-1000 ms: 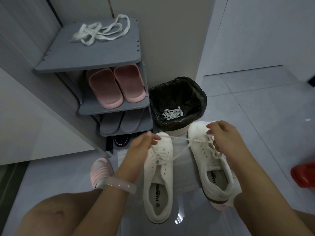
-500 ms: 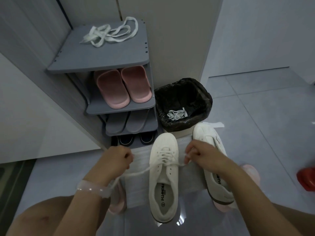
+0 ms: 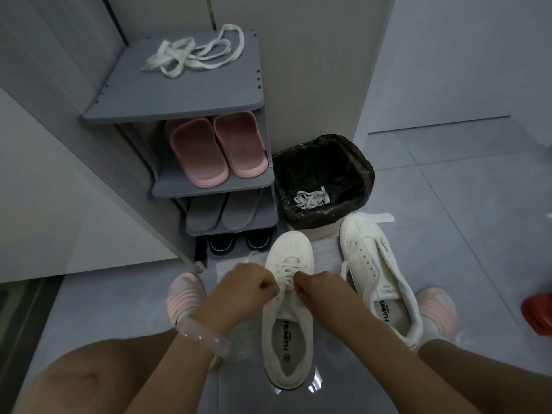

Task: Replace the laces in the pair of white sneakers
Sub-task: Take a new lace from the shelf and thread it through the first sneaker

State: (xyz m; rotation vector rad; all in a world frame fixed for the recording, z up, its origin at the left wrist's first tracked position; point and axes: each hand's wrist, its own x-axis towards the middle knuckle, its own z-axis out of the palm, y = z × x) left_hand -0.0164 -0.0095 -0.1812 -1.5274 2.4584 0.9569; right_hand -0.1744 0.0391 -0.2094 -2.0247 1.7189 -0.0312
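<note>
At eleven o'clock, spare laces [image 3: 194,55] lie on the shoe rack [image 3: 179,97]. Centre: the left hand [image 3: 245,289] and right hand [image 3: 321,286] each grip pinched on the lace [image 3: 288,271] of the laced sneaker [image 3: 286,324] (knuckles nearly touching). At three o'clock stands the unlaced sneaker [image 3: 376,273].

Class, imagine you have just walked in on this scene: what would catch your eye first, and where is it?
First, the two hands, left hand and right hand, meeting over the laced sneaker low in the middle, each pinching its lace. Beside it on the right lies the second sneaker with bare eyelets. Next, loose white laces sprawl on top of the grey shoe rack, and another bundle of laces sits in the black-lined bin.
</note>
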